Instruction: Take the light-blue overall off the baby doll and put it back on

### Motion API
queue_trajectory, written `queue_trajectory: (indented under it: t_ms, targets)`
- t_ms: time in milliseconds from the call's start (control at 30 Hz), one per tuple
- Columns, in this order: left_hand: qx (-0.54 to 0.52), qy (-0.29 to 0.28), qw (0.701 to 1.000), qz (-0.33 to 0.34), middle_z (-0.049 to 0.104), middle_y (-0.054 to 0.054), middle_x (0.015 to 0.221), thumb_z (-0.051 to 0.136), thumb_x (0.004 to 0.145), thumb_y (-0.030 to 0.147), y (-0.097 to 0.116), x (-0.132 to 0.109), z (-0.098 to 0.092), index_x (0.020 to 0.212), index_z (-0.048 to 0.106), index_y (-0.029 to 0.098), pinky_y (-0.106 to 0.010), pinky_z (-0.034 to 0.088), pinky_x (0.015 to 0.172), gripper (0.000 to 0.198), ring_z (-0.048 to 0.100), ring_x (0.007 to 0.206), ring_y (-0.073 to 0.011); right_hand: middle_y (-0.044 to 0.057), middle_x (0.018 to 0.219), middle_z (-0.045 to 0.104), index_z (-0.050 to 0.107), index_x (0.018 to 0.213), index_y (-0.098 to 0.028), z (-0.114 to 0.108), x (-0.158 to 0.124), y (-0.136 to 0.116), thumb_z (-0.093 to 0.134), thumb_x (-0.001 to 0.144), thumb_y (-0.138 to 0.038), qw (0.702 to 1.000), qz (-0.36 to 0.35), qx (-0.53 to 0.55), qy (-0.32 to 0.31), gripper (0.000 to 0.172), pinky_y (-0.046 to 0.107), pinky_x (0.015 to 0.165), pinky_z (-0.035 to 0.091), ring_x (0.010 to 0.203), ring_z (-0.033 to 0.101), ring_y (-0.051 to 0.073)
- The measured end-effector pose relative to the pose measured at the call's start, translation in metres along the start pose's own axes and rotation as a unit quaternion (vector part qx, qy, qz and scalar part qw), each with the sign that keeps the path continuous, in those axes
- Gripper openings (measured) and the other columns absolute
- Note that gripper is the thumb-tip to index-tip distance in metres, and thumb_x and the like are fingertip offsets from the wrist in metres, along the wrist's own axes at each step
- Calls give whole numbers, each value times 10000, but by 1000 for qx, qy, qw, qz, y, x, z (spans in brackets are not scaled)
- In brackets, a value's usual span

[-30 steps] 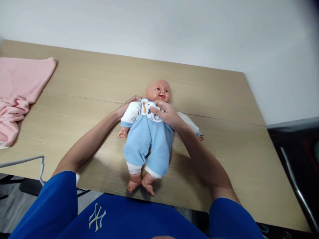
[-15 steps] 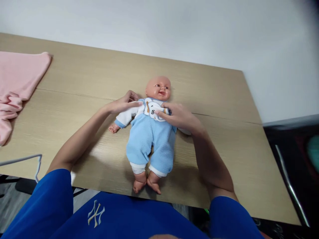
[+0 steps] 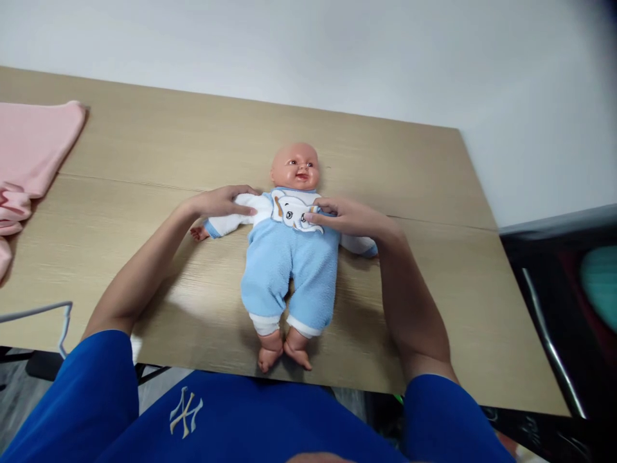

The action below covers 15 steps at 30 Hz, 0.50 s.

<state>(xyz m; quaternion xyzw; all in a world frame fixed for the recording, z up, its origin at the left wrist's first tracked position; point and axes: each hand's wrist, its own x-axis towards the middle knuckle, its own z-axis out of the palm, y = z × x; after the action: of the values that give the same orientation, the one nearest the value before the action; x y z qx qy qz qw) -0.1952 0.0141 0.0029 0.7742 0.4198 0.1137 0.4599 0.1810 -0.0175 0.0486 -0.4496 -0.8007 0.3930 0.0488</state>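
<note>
As doll (image 3: 296, 164) lies face-up on table (image 3: 434, 296), my left hand (image 3: 222, 200) touches left sleeve (image 3: 224, 225), my right hand (image 3: 351, 217) suit's (image 3: 295, 257) chest, thumbs and fingers parted on both. Suit already on, limbs through; perhaps only smoothing left.

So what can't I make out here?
From the head view:
One hand of the doll: hidden behind the right forearm.
Part of the chest patch: under the right hand.
Pink cloth: cut off by the left edge.
Teal thing: blurred, cut off by the right edge.
</note>
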Motion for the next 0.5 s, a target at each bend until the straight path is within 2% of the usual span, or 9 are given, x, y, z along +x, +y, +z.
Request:
queue_trajectory:
  t_ms: [67, 167, 267, 333, 400, 433, 500]
  targets:
    - [11, 5, 1000, -7, 799, -129, 1464, 803, 932, 702, 3, -2, -1, 1442, 746, 231, -410, 573, 1092, 696, 752, 1282, -340, 84, 1067, 786, 716, 1007, -262, 8, -6, 10, 641, 1067, -826, 999, -9, -3, 53, 572, 467, 923, 532, 1002, 689, 331]
    - [73, 22, 996, -54, 822, -127, 1335, 800, 910, 763, 6, -7, -6, 1387, 750, 225, -403, 596, 987, 720, 766, 1156, -338, 122, 1224, 812, 749, 1180, -278, 25, -28, 32, 671, 1087, -745, 981, -26, -29, 189, 483, 547, 1062, 581, 1155, 733, 387]
    - [202, 77, 974, -70, 813, -154, 1308, 815, 936, 671, 16, -17, -8, 1346, 751, 217, -492, 595, 1064, 615, 741, 1205, -391, 160, 1440, 769, 707, 1420, -292, 45, -62, 60, 713, 1081, -699, 956, -50, -80, 278, 530, 633, 1270, 531, 1410, 692, 436]
    - [271, 150, 951, -24, 781, -176, 1407, 758, 1009, 520, 31, -23, -1, 1383, 739, 218, -580, 548, 1196, 481, 679, 1354, -425, 177, 1588, 699, 630, 1579, -301, 59, -87, 81, 755, 1065, -691, 950, -47, -104, 290, 657, 672, 1339, 493, 1541, 632, 454]
    - [292, 216, 931, 41, 743, -178, 1492, 651, 1091, 409, 54, -24, 15, 1440, 716, 220, -620, 495, 1280, 403, 619, 1448, -422, 195, 1655, 658, 589, 1646, -297, 72, -107, 102, 796, 1038, -693, 945, -32, -108, 308, 754, 717, 1346, 486, 1576, 611, 475]
    - [286, 229, 928, 74, 734, -174, 1505, 605, 1129, 396, 67, -21, 26, 1461, 706, 218, -618, 487, 1296, 390, 612, 1458, -412, 205, 1663, 656, 590, 1652, -291, 78, -114, 112, 816, 1024, -691, 942, -21, -98, 321, 779, 729, 1328, 505, 1567, 620, 482]
    - [263, 213, 930, 140, 725, -172, 1506, 578, 1166, 417, 92, -8, 51, 1468, 701, 217, -605, 489, 1304, 383, 618, 1454, -401, 215, 1617, 693, 629, 1613, -273, 86, -122, 131, 851, 997, -683, 935, 5, -43, 351, 774, 705, 1237, 596, 1466, 694, 468]
